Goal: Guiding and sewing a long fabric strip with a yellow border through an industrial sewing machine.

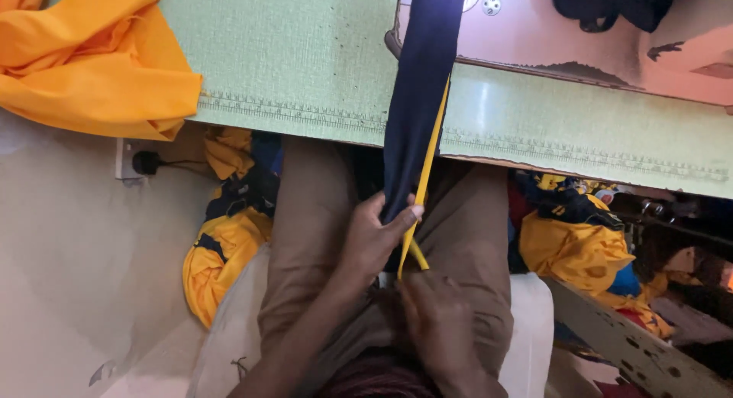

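Pale green table [305, 54] w/ a printed ruler strip along its near edge, which runs across the view just above the person's knees; a long navy blue fabric strip [418, 100] hangs over that edge down into the lap, its upper end lying on the pinkish-brown sewing machine bed [550, 43] at top right; a narrow yellow fabric trim [427, 165] runs along the strip's right side, from about the table edge to the hands.

Left hand [374, 237] is closed on the lower end of the navy strip, thumb pressed to its front, just below the table edge; right hand [439, 321] sits lower, close to the body, blurred, its grip pinched on the bottom end of the yellow trim; hands near each other, not touching as far as can be seen.

Room to move is tight: lap is boxed in by the table edge above and heaps either side; a loose orange cloth [92, 54] drapes off the table's left corner; piles of yellow-and-navy garments lie left [221, 249] and right [576, 241] of the legs; a dark bundle [611, 2] sits on the machine bed, top right; a white wall socket w/ black plug [140, 163] is at left, under the orange cloth; a beige perforated metal bar [634, 344] slants at lower right.
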